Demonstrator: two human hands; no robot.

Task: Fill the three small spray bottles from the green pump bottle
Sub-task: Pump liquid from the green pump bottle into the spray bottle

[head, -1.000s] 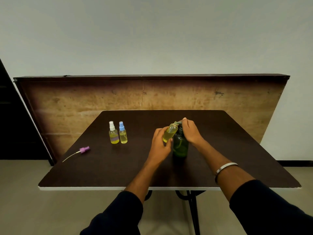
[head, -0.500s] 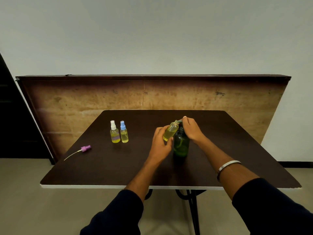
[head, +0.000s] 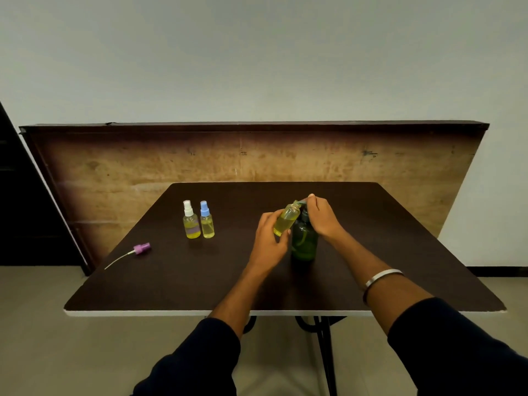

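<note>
So, the left hand (head: 267, 241) has its grip clamped around a small open bottle (head: 286, 219), tilted so its mouth leans right up to the spout of the green pump bottle (head: 304, 242). The small one is nearly full of yellowish liquid and has no cap on. The green bottle stands upright on the dark worktop (head: 200, 281), roughly in the middle, a bit to the right. The right hand (head: 323, 217) sits on top of the pump head, fingers curled down over it, so its grip is closed on the pump.

Over to the left and a little farther back, two more small bottles stand upright just beside each other: one with a white sprayer (head: 190, 220), one with a blue sprayer (head: 207, 221). Both hold yellowish liquid. Nearer the left edge lies a purple sprayer cap (head: 141, 248) on its side, its thin tube pointing out toward the near left.

There's a metal bangle (head: 381, 278) on the right wrist, and both arms wear dark sleeves.
</note>
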